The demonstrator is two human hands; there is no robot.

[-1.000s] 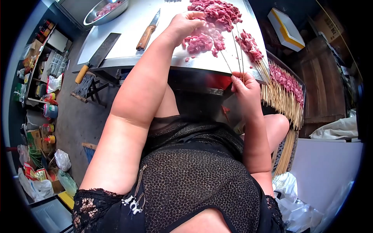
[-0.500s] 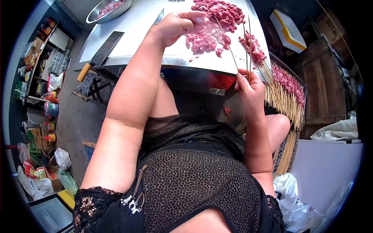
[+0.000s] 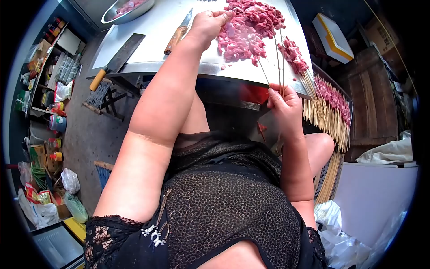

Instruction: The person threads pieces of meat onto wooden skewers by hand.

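Note:
My left hand (image 3: 211, 28) is at the left edge of a pile of cut raw meat (image 3: 242, 42) on the white table. Its thumb and forefinger are pinched together against the meat; what lies between them, I cannot make out. My right hand (image 3: 286, 104), at the table's front edge, is closed around several thin wooden skewers (image 3: 278, 62) that fan out upward. One skewer leans left, its upper end at the pale meat's lower edge. Darker red meat (image 3: 262, 18) lies behind the pale pieces. To the right, skewers threaded with meat (image 3: 293, 56) rest on the table.
A wooden-handled knife (image 3: 177, 38) lies left of my left hand, and a cleaver (image 3: 125, 54) overhangs the table's left corner. A metal bowl of meat (image 3: 127, 11) stands at the back left. A tray of meat skewers (image 3: 331, 101) sits beyond the right edge.
My left hand has shifted right and its fingers have drawn together, uncovering the knife. The left-leaning skewer in my right hand now reaches less far over the meat.

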